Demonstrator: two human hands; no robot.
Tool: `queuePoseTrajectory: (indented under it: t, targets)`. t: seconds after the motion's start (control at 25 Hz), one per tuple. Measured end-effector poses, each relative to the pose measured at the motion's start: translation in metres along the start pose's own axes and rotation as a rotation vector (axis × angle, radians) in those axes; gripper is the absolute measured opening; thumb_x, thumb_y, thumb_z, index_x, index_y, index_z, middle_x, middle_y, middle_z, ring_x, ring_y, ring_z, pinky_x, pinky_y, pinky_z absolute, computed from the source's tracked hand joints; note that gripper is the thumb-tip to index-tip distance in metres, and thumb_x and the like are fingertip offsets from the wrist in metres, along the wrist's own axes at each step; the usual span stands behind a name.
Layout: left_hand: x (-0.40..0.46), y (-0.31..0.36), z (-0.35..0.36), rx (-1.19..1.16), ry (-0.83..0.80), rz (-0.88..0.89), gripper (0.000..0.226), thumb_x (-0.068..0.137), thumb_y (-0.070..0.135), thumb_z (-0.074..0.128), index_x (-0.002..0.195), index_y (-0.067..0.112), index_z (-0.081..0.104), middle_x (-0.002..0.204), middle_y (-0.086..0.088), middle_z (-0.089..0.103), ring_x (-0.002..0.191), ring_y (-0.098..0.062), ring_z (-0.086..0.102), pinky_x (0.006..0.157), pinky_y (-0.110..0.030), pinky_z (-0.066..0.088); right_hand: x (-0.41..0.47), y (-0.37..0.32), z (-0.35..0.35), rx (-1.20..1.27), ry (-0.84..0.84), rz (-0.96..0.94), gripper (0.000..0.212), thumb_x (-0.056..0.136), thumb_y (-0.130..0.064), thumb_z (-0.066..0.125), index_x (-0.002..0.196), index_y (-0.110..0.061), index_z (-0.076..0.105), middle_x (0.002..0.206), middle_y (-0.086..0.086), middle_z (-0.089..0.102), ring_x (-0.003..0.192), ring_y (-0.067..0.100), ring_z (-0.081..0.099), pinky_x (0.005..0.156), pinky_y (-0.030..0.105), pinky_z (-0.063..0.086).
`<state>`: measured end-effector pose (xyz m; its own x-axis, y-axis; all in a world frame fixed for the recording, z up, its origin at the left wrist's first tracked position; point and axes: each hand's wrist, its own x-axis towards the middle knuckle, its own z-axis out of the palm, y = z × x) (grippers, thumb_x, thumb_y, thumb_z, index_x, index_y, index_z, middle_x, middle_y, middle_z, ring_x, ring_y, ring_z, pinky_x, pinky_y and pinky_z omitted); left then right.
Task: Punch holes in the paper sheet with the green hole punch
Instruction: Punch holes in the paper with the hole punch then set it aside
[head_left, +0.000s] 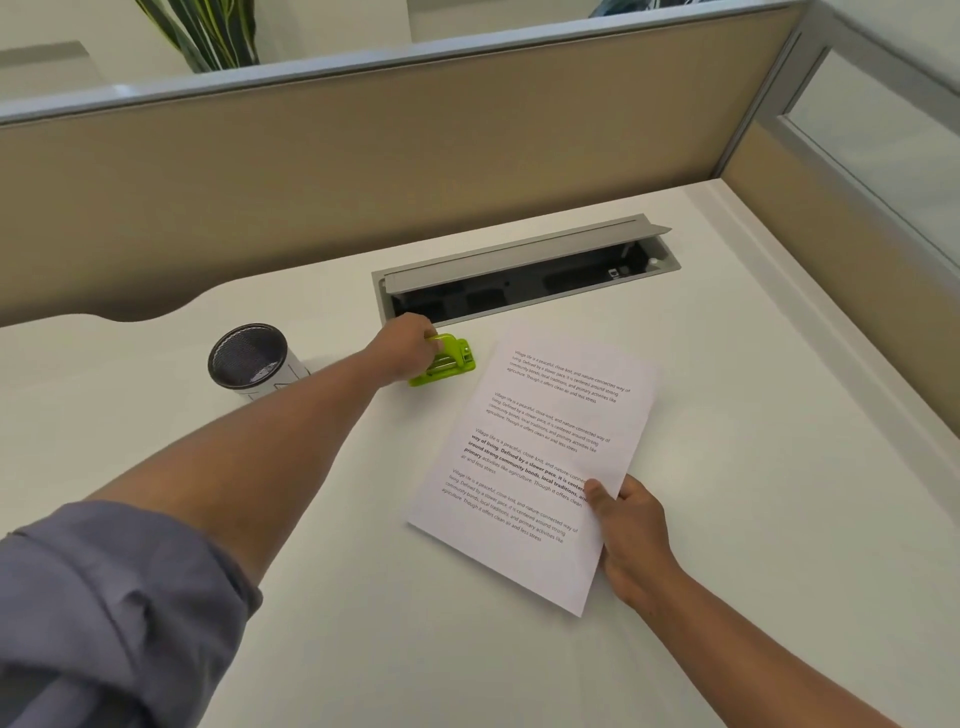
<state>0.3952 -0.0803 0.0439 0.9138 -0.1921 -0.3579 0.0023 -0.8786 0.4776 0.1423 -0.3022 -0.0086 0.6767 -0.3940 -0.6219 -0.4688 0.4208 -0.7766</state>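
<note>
The green hole punch (451, 359) stands on the white desk (753, 467), just in front of the open cable tray. My left hand (405, 349) reaches far forward and wraps around its left end, fingers over the lever. A printed paper sheet (540, 457) with several text paragraphs lies tilted to the right of the punch, apart from it. My right hand (631, 530) pinches the sheet's right edge near its lower corner, thumb on top. That edge looks slightly lifted off the desk.
A black mesh pen cup (248, 359) stands left of the punch, close to my left forearm. The grey cable tray (524, 275) with its lid raised sits behind. Beige partition walls (363, 171) close the desk at the back and right.
</note>
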Motion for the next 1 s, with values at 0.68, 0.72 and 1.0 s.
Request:
queuePoseTrajectory:
  t: [0.68,0.72,1.0]
  targets:
    - [-0.208,-0.085,0.047,-0.61,0.114,-0.379,0.024,0.086,0.024,0.073,0.073,0.01,0.059,0.072,-0.011,0.053,0.067,-0.024,0.052,0.067,-0.041,0.054,-0.031,-0.027,-0.031,-0.292,-0.324,0.06,0.018,0.098,-0.003,0.062,0.115,-0.002,0.067,0.11,0.017,0.077,0.099,0.037,0.074,0.084,0.052,0.06]
    - [-0.219,-0.088,0.054,-0.632,0.112,-0.385,0.028,0.086,0.023,0.073,0.068,0.012,0.054,0.069,-0.01,0.049,0.066,-0.023,0.049,0.066,-0.041,0.052,-0.033,-0.026,-0.034,-0.314,-0.333,0.07,0.019,0.098,-0.003,0.061,0.116,-0.001,0.066,0.111,0.018,0.076,0.099,0.038,0.074,0.085,0.053,0.06]
    - [-0.27,-0.089,0.097,-0.744,0.142,-0.423,0.049,0.085,0.018,0.072,0.052,0.019,0.035,0.054,-0.001,0.036,0.061,-0.023,0.036,0.063,-0.037,0.037,-0.041,-0.009,-0.051,-0.428,-0.375,0.085,0.017,0.099,-0.002,0.06,0.114,-0.003,0.068,0.11,0.017,0.077,0.098,0.037,0.074,0.087,0.054,0.059]
